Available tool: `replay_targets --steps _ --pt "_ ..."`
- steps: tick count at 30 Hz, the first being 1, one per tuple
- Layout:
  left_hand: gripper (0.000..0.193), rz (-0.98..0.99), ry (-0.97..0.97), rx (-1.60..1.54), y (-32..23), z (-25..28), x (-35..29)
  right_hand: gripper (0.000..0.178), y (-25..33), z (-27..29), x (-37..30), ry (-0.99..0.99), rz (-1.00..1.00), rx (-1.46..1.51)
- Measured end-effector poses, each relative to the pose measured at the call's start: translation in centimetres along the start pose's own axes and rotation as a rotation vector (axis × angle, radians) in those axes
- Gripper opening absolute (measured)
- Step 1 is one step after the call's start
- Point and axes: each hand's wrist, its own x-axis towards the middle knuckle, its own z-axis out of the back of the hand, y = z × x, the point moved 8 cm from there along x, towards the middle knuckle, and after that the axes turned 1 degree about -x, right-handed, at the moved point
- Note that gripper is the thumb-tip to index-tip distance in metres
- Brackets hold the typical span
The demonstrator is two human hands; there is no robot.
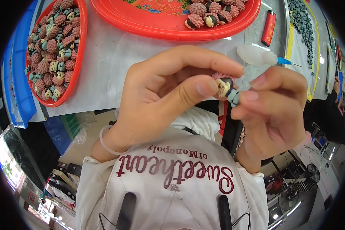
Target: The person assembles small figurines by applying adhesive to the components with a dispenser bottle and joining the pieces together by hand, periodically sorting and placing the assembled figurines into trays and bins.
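Observation:
Between both hands, above the table's near edge, is a small figurine (224, 87) with a pink ridged top, a cream face, dark hair and a grey-blue body. My left hand (161, 90) is closed on its head, thumb in front and index finger curled over the top. The fingertips of my right hand (276, 105) pinch the grey-blue body from the other side. Whether head and body are one piece cannot be seen. Beyond my right hand lies a white squeeze bottle (255, 55) with a blue needle tip (284, 61).
A red oval tray (84, 23) at the left is heaped with similar figurines. Another red tray (149, 30) at the back carries several pink-topped heads (211, 19). A red lighter (269, 28) lies at right, near a yellow-edged tray of small grey-blue pieces (301, 23). Blue bins (23, 92) stand far left.

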Motion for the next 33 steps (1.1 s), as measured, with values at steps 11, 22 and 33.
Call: replay_targets --steps 11,22,33 --pt "0.051 -0.353 0.249 0.121 -0.9 -0.3 -0.4 0.036 -2.3 0.1 -0.5 -0.060 -0.188 0.079" --pt "0.045 -0.210 0.070 -0.083 -2.0 1.5 -0.4 0.027 -2.3 0.9 -1.7 -0.146 -0.184 0.038" --pt "0.049 -0.519 -0.248 0.405 -12.9 10.0 -5.5 0.017 -4.0 3.9 -3.8 -0.302 -0.316 0.061"
